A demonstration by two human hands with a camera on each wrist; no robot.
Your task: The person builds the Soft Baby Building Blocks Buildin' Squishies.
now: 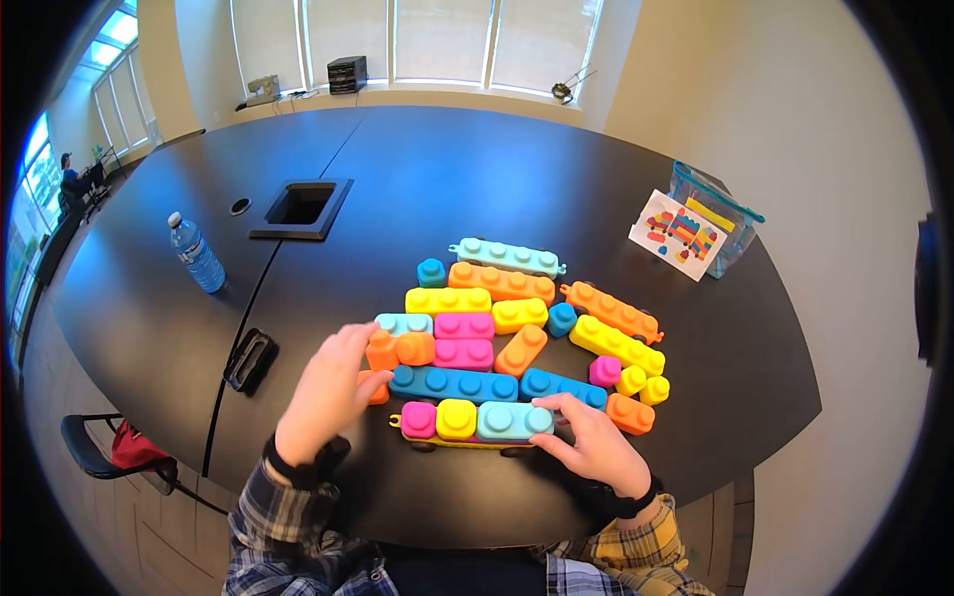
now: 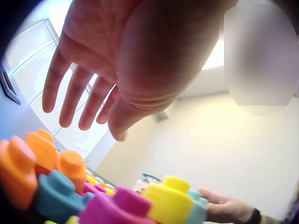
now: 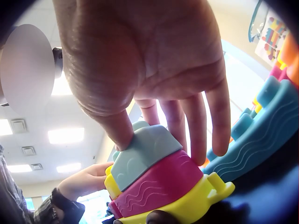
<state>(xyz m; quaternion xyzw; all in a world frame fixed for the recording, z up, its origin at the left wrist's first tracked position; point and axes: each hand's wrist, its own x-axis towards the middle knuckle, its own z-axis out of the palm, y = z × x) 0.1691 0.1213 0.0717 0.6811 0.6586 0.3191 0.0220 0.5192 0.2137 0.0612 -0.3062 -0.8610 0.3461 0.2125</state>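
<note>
A yellow wheeled base (image 3: 187,207) carries a magenta block (image 3: 159,184) with a light blue block (image 3: 147,151) on top. On the same car, in the head view, a small magenta block (image 1: 418,419) and a yellow block (image 1: 456,419) line up left of the light blue one. My right hand (image 1: 601,447) pinches the light blue block's right end between thumb and fingers. My left hand (image 1: 328,387) hovers by the orange blocks (image 1: 414,349), fingers extended and apart in the left wrist view, holding nothing. Just beyond the car lies a long dark blue block (image 1: 452,383).
Farther back are more blocks, including a light blue wheeled base (image 1: 507,256) and an orange wheeled base (image 1: 611,311). A picture card (image 1: 678,235) leans on a clear bag (image 1: 730,228) at the right. A water bottle (image 1: 197,254) and a black case (image 1: 250,360) are on the left.
</note>
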